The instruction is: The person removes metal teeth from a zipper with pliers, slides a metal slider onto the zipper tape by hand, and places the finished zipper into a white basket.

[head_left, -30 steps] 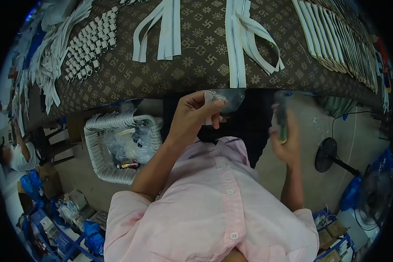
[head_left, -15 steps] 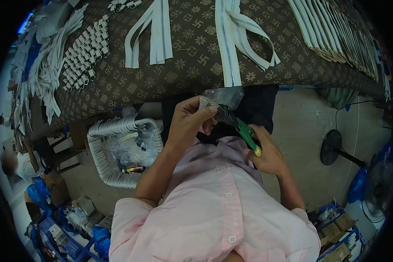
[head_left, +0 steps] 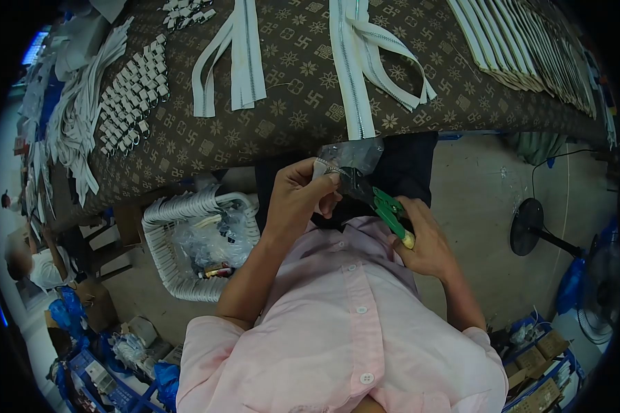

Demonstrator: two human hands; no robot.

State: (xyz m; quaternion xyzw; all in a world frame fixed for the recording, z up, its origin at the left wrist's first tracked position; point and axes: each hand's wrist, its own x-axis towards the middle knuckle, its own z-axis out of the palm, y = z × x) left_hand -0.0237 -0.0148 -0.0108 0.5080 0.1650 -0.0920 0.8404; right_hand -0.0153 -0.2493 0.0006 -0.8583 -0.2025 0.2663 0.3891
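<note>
My left hand (head_left: 297, 199) is closed, pinching the end of a white zipper (head_left: 323, 166) whose teeth show above the thumb. My right hand (head_left: 424, 241) wraps around green-handled pliers (head_left: 390, 213) with a yellowish handle end. Their dark jaws meet the zipper end beside my left thumb; the exact bite is hidden. A clear plastic bag (head_left: 365, 153) lies over my dark-clothed lap just beyond the jaws. Past it, a long white zipper (head_left: 357, 103) with a looped half hangs toward the table edge, and another zipper (head_left: 248, 76) lies left of it.
The patterned brown table (head_left: 289, 131) spans the front. It carries rows of small white pieces (head_left: 134, 86), bundled white strips (head_left: 83, 113) and a row of zipper strips (head_left: 523, 51). A white woven basket (head_left: 160, 258) holds plastic at left; a fan (head_left: 525, 227) stands right. Another person (head_left: 48, 265) is far left.
The view has shifted slightly. The pliers' jaws have turned a little at the zipper end, while both hands keep nearly the same place and grip.
</note>
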